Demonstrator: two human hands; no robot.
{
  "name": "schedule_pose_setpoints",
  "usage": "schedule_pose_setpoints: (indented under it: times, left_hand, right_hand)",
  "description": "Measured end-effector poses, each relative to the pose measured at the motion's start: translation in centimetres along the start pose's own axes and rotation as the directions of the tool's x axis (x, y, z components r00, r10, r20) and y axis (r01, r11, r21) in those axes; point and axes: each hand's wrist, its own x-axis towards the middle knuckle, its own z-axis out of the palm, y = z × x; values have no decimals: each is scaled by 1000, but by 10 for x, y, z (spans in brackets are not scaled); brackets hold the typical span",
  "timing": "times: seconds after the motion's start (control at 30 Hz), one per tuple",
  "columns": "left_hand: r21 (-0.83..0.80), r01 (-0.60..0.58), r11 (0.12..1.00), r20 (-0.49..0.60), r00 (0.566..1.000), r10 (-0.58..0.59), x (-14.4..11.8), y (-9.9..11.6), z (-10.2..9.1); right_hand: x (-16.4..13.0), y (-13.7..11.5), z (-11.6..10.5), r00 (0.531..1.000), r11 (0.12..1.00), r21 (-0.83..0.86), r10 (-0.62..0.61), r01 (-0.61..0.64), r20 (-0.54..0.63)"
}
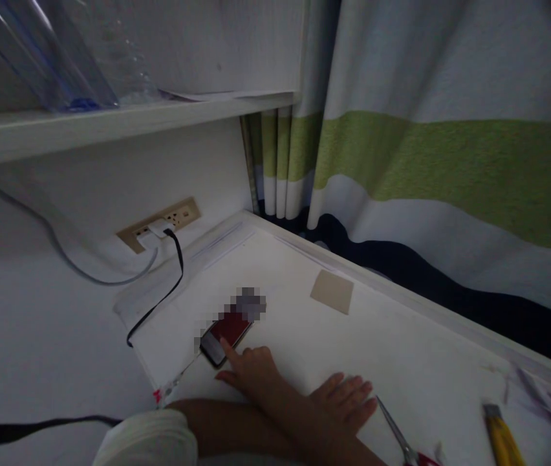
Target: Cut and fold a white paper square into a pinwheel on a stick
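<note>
A phone lies flat on the white desk, its screen lit dark red; blurred squares cover its upper end and part of one edge. My right hand reaches left across my other arm, index fingertip at the lower part of the screen. Its thumb stands apart and the remaining fingers are curled, holding nothing. Under the crossing forearm, my left hand rests palm down on the desk with fingers stretched out. Just beyond those fingers is the tip of a pair of scissors with red handles, partly cut off by the frame.
A beige square lies on the desk near its raised edge. A yellow-handled tool sits at lower right. Cables run from the wall socket. Overhead, a shelf holds clear plastic containers. A striped curtain hangs alongside.
</note>
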Motion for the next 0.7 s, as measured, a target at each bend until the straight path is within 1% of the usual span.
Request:
schedule_pose_setpoints:
  times: [0.07,0.13,0.2,0.23,0.3,0.37,0.43,0.5,0.57,0.63,0.7]
  left_hand:
    - [-3,-21,1000,0,1000,21,-2,1,5]
    - [-2,-25,1000,-7,1000,25,-4,4,16]
    - [15,15,1000,-58,998,-14,-6,9,29]
    - [6,36,999,-65,997,-36,-7,11,35]
    - [-26,40,999,-81,996,-42,-8,14,44]
    - [-49,30,998,-76,997,-34,-9,14,48]
    - [-91,20,996,-62,998,-26,-7,11,48]
    - [-164,40,986,-31,998,-46,-3,5,42]
    - [-220,83,972,17,997,-82,0,-1,29]
    - [-235,125,964,69,991,-112,0,-2,6]
    - [-247,168,954,127,982,-140,-6,9,-27]
  right_hand:
    - [1,0,2,1000,1000,19,13,-13,2]
    - [1,-1,4,1000,999,35,26,-26,11]
    - [1,-2,5,999,998,50,39,-40,21]
    - [1,-2,4,999,997,58,44,-46,28]
    - [0,-3,1,997,995,75,62,-65,44]
    - [0,-4,-3,994,991,95,83,-89,67]
    - [0,-5,-8,989,986,118,104,-115,101]
    - [0,-6,-13,981,979,141,124,-145,148]
    - [1,-8,-17,969,971,161,145,-178,198]
    - [3,-12,-23,956,961,176,168,-214,242]
    - [7,-16,-30,941,951,184,193,-249,278]
